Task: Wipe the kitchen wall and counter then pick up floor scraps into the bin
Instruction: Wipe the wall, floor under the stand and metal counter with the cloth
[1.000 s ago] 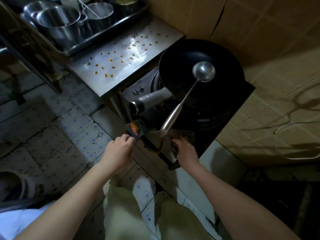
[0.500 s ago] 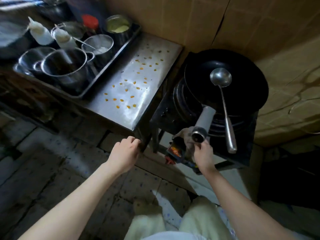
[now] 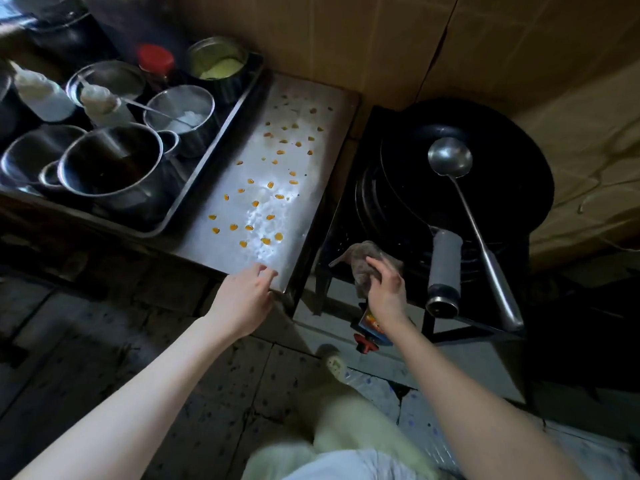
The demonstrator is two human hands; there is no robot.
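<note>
A steel counter point(image 3: 304, 161) in the middle is strewn with several small orange scraps point(image 3: 266, 241). My left hand point(image 3: 242, 299) reaches to the counter's near corner, fingertips touching its edge, fingers loosely bent and holding nothing. My right hand point(image 3: 386, 289) grips a crumpled grey-brown cloth point(image 3: 360, 261) at the front left of the black stove. The tan kitchen wall point(image 3: 346, 39) rises behind counter and stove.
A black wok point(image 3: 502, 188) with a grey handle point(image 3: 445, 268) and a steel ladle point(image 3: 450, 157) sits on the stove at the right. A tray point(image 3: 221, 140) of pots, bowls and squeeze bottles fills the counter's left. A colourful lighter point(image 3: 369, 322) hangs below my right hand. Tiled floor point(image 3: 104, 341) lies below.
The view has swung upward and closer. My right hand has lifted the cloth up to the stove's front edge. My left hand has risen from below to the counter's corner.
</note>
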